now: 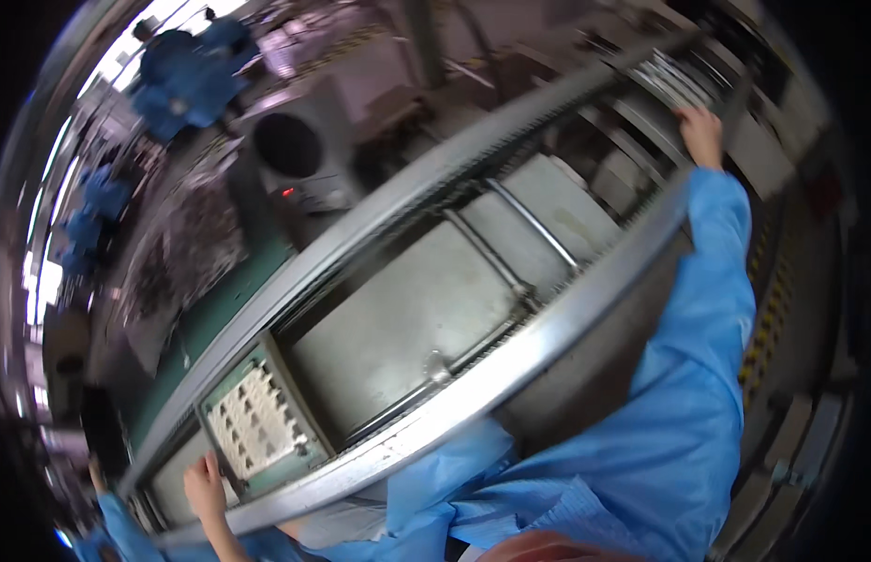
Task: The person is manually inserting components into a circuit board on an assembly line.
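At the left end of a long metal conveyor frame (538,351), my left hand (204,485) is closed beside a green-edged fixture plate (313,451). Whatever its fingers hold, if anything, is hidden. A pale panel (253,421) with rows of small dark triangular openings lies on that plate. Stretched out to the far right, my right hand (701,136) is curled at the near end of some shiny ribbed metal strips (674,80). Blur hides whether it grips them. Between the hands, the frame holds a flat grey metal plate (407,314) under two crosswise rods (534,225).
A green-topped bench (234,290) with crumpled clear plastic (187,248) runs beyond the frame. Near it stands a grey machine (337,140) with a round dark opening. Co-workers in blue (182,80) are at the far left; another person's blue sleeve (126,525) is at lower left.
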`<state>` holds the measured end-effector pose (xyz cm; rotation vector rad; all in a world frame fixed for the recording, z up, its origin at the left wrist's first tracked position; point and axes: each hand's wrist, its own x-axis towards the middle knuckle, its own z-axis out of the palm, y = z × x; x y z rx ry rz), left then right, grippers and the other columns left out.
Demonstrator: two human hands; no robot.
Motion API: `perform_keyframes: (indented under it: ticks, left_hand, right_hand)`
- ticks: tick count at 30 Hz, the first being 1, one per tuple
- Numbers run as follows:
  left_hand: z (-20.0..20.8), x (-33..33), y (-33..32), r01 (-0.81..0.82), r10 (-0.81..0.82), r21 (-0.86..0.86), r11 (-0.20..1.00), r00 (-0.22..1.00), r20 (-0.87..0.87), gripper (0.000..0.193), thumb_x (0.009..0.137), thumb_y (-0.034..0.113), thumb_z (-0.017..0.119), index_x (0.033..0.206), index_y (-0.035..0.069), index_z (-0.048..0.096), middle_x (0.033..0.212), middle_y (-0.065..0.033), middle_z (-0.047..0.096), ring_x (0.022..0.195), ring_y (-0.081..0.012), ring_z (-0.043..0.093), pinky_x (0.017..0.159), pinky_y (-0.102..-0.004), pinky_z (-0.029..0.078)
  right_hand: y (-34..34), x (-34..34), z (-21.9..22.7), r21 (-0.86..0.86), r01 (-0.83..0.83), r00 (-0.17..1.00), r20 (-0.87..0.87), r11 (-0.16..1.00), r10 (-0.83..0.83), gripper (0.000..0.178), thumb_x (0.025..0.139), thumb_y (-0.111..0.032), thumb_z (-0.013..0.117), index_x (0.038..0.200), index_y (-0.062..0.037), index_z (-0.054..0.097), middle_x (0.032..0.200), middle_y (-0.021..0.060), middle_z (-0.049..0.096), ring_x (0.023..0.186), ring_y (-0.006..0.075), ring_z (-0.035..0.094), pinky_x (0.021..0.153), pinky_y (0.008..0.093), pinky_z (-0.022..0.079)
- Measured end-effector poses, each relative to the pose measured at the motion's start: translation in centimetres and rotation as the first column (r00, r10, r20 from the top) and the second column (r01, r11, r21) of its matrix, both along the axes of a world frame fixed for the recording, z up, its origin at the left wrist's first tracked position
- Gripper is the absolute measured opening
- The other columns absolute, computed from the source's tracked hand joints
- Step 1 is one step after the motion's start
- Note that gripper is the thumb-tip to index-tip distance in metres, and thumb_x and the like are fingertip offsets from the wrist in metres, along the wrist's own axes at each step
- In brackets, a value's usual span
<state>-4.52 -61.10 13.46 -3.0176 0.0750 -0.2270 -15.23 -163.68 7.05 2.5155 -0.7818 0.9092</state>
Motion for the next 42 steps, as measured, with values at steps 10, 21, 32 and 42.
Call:
perform_keyframes:
  ticks: [10, 21, 32, 42]
  left_hand:
    - [2.8, 6.9, -4.5, 0.169, -0.137, -0.179, 0.969, 0.974, 0.181, 0.030, 0.096, 0.030, 0.064, 0.083, 0.003, 0.066, 0.072, -0.0178, 0.062, 0.074, -0.0398, 0.062, 0.066, -0.0498, 0.048]
    - [0.5, 13.6, -2.6, 0.444, -0.309, -0.135, 0.886, 0.782, 0.541, 0.010, 0.088, 0.015, 0.067, 0.096, 0.010, 0.068, 0.093, -0.0051, 0.068, 0.096, -0.0285, 0.062, 0.084, -0.0430, 0.046]
    - [0.0, 13.5, 2.7, 0.357, -0.217, -0.249, 0.900, 0.864, 0.454, 0.010, 0.087, 0.014, 0.066, 0.095, 0.011, 0.071, 0.098, -0.0037, 0.069, 0.102, -0.0276, 0.060, 0.092, -0.0441, 0.045]
    - [-0.5, 13.6, 0.3, 0.553, -0.355, -0.169, 0.816, 0.711, 0.607, 0.006, 0.082, 0.012, 0.070, 0.087, 0.010, 0.070, 0.093, -0.0030, 0.065, 0.102, -0.0261, 0.059, 0.093, -0.0459, 0.043]
  right_hand:
    - [24.6, 8.0, 5.5, -0.082, -0.707, 0.692, 0.126, 0.702, 0.711, 0.025, 0.078, 0.005, 0.059, 0.095, -0.0075, 0.073, 0.102, 0.0049, 0.072, 0.108, 0.0288, 0.061, 0.101, 0.0429, 0.041]
    - [58.2, 17.3, 7.5, 0.244, -0.963, 0.120, 0.023, 0.111, 0.993, 0.027, 0.076, 0.004, 0.063, 0.097, -0.0105, 0.071, 0.110, 0.0039, 0.068, 0.112, 0.0271, 0.059, 0.112, 0.0531, 0.032]
    - [78.1, 31.3, 11.3, 0.157, -0.971, 0.147, -0.200, 0.180, 0.969, 0.034, 0.085, -0.003, 0.057, 0.116, -0.0107, 0.069, 0.114, 0.0110, 0.069, 0.114, 0.0314, 0.061, 0.101, 0.0454, 0.045]
    - [85.2, 45.0, 6.9, 0.642, -0.576, 0.482, -0.232, 0.506, 0.845, 0.071, 0.093, -0.055, 0.057, 0.150, -0.0148, 0.047, 0.130, 0.0299, 0.063, 0.119, 0.0463, 0.063, 0.107, 0.0513, 0.047]
